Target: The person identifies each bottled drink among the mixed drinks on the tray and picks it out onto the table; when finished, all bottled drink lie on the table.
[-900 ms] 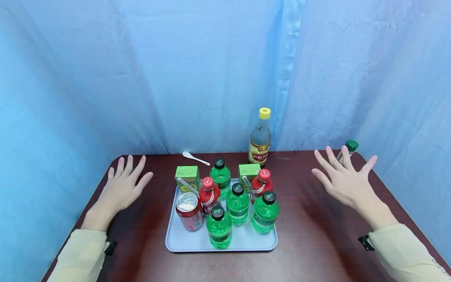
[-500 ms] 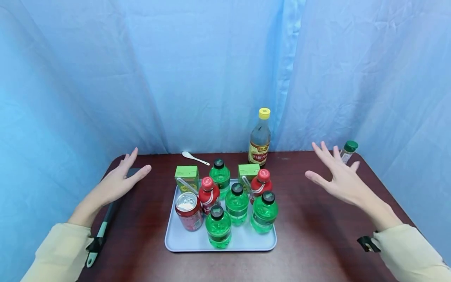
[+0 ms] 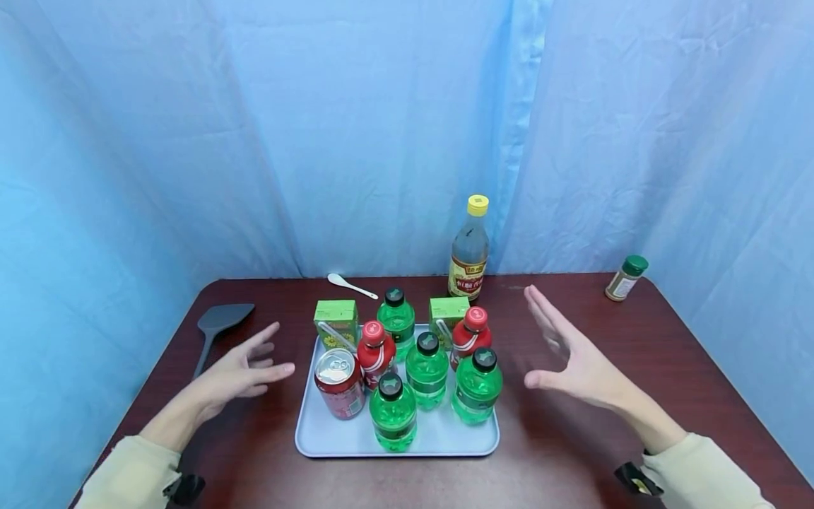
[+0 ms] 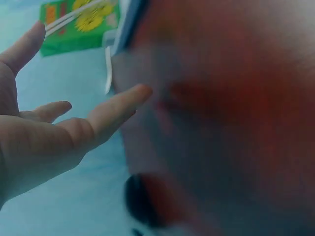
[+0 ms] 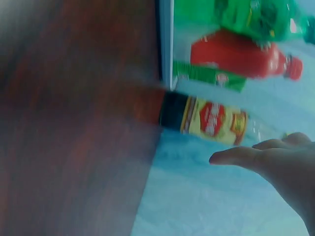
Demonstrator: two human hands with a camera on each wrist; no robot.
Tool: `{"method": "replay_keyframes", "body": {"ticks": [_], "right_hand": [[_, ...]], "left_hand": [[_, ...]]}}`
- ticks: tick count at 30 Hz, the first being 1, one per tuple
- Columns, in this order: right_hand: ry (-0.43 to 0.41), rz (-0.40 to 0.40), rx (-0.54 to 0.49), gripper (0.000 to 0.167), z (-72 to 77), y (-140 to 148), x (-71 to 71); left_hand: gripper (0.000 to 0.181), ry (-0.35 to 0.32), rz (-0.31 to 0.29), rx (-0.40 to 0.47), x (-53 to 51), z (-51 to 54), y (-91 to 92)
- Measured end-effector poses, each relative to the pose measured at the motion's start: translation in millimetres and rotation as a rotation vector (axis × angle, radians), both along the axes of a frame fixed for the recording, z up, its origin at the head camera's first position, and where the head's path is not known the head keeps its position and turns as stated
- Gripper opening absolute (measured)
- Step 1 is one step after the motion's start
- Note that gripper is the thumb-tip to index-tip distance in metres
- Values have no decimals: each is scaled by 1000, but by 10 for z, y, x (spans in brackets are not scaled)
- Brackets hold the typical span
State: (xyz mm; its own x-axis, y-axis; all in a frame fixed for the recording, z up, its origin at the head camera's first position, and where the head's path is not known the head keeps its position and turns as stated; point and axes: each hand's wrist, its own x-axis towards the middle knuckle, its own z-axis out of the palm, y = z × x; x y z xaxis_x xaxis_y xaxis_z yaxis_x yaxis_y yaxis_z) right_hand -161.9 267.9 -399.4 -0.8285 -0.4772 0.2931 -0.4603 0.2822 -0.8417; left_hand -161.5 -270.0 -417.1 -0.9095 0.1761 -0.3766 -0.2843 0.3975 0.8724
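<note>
A pale tray point(image 3: 439, 444) carries a soda can point(image 3: 341, 385), two red bottles point(image 3: 376, 353), several green bottles point(image 3: 394, 417) with black caps, and two green drink boxes point(image 3: 337, 322) with straws. To the left of the tray, my left hand point(image 3: 232, 382) hovers over the table with its fingers spread loosely, holding nothing. My right hand point(image 3: 581, 367) is held up to the right of the tray, palm turned inward, fingers straight and thumb apart, also holding nothing. Both hands are clear of the tray and its items.
A yellow-capped sauce bottle point(image 3: 469, 258) stands behind the tray. A white spoon point(image 3: 352, 285) lies at the back edge, a dark grey spatula point(image 3: 222, 318) at the left. A green-capped spice jar point(image 3: 626, 278) stands at the back right. Blue curtains point(image 3: 381, 141) surround the table point(image 3: 559, 452).
Both hands have turned from palms-down to palms facing inward and moved lower and closer to the tray. The spatula and spice jar, earlier partly covered by the hands, now show. Tray items stay put.
</note>
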Motion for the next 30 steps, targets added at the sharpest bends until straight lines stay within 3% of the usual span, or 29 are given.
{"method": "replay_keyframes", "body": {"ticks": [6,13,17,25,30], "right_hand": [[35,-18,-64,122,-49,-278,173],[131,-56,-101,106,-178,-445,266],[167,-63,-88,99,-218,-495,288],[194,-120,33,87,-75,-658,411],[179,-126,40,77,-220,-661,353]], "left_hand": [[98,-87,56,108,154,-169,139],[92,-137,24,158,274,-282,264],[88,-131,18,160,311,-318,310],[77,-104,62,125,317,-408,350],[71,-91,78,123,330,-416,344]]}}
